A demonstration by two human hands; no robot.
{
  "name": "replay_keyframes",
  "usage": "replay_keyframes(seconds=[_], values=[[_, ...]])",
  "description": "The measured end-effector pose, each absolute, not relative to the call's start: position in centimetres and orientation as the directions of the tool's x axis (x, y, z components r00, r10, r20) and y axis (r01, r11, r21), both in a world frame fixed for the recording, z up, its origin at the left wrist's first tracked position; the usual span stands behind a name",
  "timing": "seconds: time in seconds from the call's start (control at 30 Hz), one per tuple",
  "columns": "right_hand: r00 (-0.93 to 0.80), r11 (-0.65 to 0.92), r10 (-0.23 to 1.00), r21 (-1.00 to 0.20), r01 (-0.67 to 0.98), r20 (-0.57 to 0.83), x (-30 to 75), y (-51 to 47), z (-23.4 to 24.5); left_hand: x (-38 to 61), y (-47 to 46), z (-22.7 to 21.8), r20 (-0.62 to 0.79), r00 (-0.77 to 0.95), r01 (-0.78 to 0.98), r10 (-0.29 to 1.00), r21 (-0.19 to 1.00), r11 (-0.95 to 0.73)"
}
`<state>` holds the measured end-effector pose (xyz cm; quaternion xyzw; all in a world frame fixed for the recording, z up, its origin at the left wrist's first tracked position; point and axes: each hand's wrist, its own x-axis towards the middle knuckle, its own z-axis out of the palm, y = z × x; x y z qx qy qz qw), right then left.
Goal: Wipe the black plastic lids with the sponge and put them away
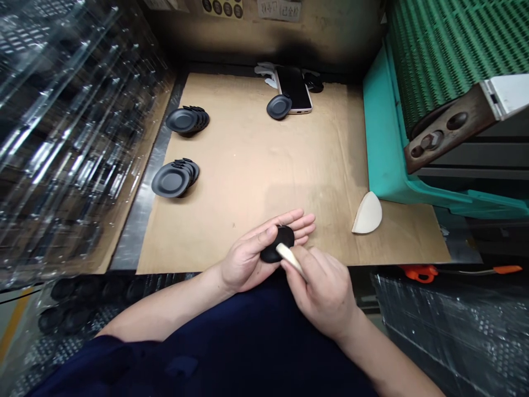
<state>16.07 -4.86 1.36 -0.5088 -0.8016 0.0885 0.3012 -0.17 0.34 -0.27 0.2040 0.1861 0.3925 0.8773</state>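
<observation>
A small black oval part [288, 236] lies in my left hand [252, 253], held down by the thumb, with the fingers stretched out to the right beneath it. My right hand [324, 284] is closed around a cream-coloured pad [289, 258], whose edge touches the face of the black part. What the pad is made of I cannot tell. Another cream half-round pad [367, 214] lies on the cardboard to the right. At the left stand two rows of similar black dished parts, a far row [182, 119] and a near row [171, 180]. One more black part [278, 107] leans by the phone.
Cardboard [248, 165] covers the bench. A phone [294, 88] lies at the back beside a white-grey glove-like item [266, 71]. To the right are a teal crate [380, 132], a metal bracket [450, 127] and orange-handled scissors [421, 273]. Plastic-wrapped trays [74, 127] are stacked at the left.
</observation>
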Motion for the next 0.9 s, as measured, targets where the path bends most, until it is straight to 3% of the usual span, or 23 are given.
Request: replay_keyframes(seconds=[0.13, 0.37, 0.57, 0.9], values=[[-0.34, 0.494, 0.866, -0.52, 0.697, 0.367, 15.8, -5.1, 1.4, 0.1, 0.4, 0.0, -0.152, 0.612, -0.614, 0.776, 0.527, 0.588], [-0.266, 0.451, 0.875, -0.483, 0.751, 0.404, 16.2, -4.7, 1.0, 0.1, 0.3, -0.2, -0.142, 0.598, -0.606, 0.789, 0.563, 0.561], [-0.293, 0.469, 0.88, -0.585, 0.661, 0.374, 15.2, -5.3, 1.2, 0.0, 0.2, -0.3, -0.103, 0.618, -0.588, 0.78, 0.597, 0.545], [-0.284, 0.458, 0.887, -0.623, 0.633, 0.364, 15.2, -5.2, 1.0, 0.0, 0.2, -0.1, -0.099, 0.605, -0.592, 0.79, 0.607, 0.53]])
